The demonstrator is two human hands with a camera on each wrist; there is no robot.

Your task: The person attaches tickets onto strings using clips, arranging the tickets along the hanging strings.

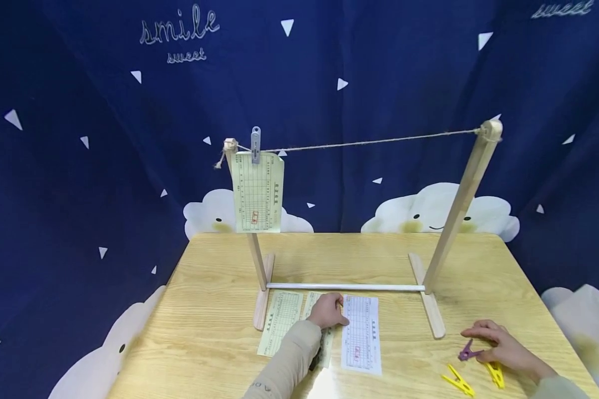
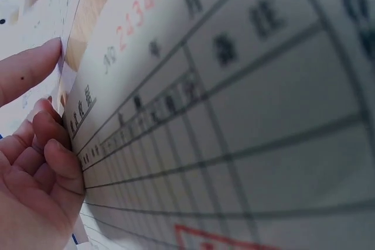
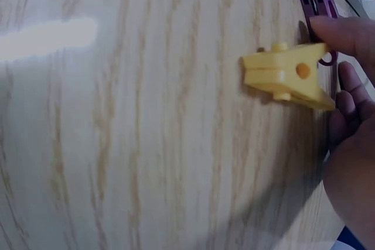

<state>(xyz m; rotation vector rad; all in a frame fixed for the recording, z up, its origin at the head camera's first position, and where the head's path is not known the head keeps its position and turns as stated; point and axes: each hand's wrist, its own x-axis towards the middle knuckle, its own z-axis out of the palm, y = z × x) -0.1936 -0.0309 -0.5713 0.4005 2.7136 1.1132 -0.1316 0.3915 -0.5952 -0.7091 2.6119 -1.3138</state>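
Note:
My left hand (image 1: 335, 310) lies on the middle of three paper slips (image 1: 324, 327) flat on the table, just in front of the wooden rack. In the left wrist view its curled fingers (image 2: 55, 150) and thumb pinch the edge of a printed slip (image 2: 234, 115). My right hand (image 1: 474, 341) is at the table's front right and pinches a purple clothespin (image 1: 466, 352), whose end shows under a fingertip (image 3: 345, 33). A yellow clothespin (image 3: 287, 74) lies right beside that hand.
The wooden rack (image 1: 461, 205) carries a taut string (image 1: 379, 141); a grey clip (image 1: 255, 145) holds one slip (image 1: 257, 191) at its left end. Two yellow clothespins (image 1: 456, 379) lie at the front right. The white slip (image 1: 361, 341) lies right of my left hand.

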